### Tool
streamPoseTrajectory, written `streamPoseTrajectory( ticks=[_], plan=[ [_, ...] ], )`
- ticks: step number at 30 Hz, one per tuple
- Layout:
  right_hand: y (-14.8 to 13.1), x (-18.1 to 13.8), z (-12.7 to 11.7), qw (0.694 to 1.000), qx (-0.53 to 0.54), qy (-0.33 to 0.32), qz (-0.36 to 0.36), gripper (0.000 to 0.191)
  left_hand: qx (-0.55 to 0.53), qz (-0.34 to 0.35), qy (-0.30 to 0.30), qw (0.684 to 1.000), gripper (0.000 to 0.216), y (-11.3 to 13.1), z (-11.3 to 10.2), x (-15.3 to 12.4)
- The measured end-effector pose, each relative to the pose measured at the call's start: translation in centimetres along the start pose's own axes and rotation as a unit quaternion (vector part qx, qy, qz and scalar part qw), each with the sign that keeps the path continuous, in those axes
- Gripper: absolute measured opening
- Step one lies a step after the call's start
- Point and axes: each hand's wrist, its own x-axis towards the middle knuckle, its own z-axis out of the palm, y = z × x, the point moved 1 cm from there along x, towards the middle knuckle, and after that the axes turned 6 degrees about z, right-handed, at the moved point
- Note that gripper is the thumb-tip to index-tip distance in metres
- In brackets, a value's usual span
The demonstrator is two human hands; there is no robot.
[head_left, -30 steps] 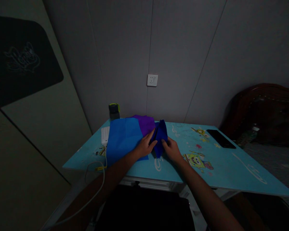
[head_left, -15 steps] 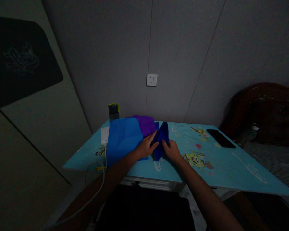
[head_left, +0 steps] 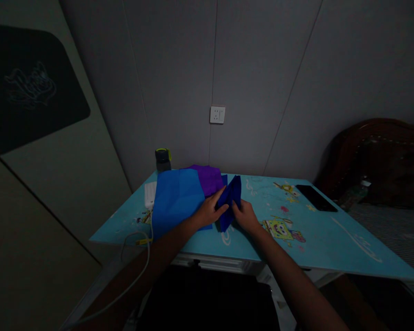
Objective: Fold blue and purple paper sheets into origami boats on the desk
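Between my hands, a dark blue folded paper (head_left: 233, 191) stands tilted just above the desk, its folds partly spread. My left hand (head_left: 209, 213) grips its left side, thumb toward the middle and fingers behind the sheet. On the opposite side, my right hand (head_left: 244, 215) pinches the paper with the thumb on the near face; its other fingers are mostly hidden. Left of the paper lie a large lighter blue sheet (head_left: 177, 195) and a purple sheet (head_left: 209, 179) partly under it.
A blue cartoon-print desk (head_left: 317, 243) carries a dark bottle (head_left: 163, 161) at the back left, a white power strip (head_left: 150, 194) with its cable, and a black tablet or phone (head_left: 316, 198) at the right. A wall socket (head_left: 217, 115) is above.
The dark blue paper has shifted and turned very slightly, with its folds at a slightly different angle. Both hands keep their hold in nearly the same place.
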Motion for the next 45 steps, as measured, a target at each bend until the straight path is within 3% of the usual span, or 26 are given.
streamPoseTrajectory(
  ticks=[8,13,24,34,40,45],
  plan=[
    [0.1,0.0,0.0,1.0,-0.012,-0.006,-0.009,0.037,-0.019,-0.077,0.02,0.997,0.036,-0.9,0.4,0.2],
    [0.4,0.2,0.3,0.999,-0.025,-0.018,-0.013,0.035,-0.013,-0.108,0.02,0.994,0.031,-1.7,0.7,0.4],
    [0.6,0.3,0.5,1.0,-0.004,-0.027,0.008,0.032,0.016,-0.108,0.012,0.994,0.028,-1.1,0.6,0.5],
    [0.9,0.7,0.1,0.999,-0.026,0.028,0.039,0.045,-0.017,-0.1,-0.03,0.994,0.026,-0.4,0.7,0.2],
    [0.2,0.2,-0.6,0.997,0.053,0.028,0.043,0.056,-0.115,-0.208,0.041,0.971,0.023,-0.8,0.3,0.1],
    [-0.5,-0.7,-1.2,0.998,0.038,-0.025,-0.048,0.052,-0.172,-0.258,0.141,0.94,0.024,-1.8,-0.3,0.4]
  ],
)
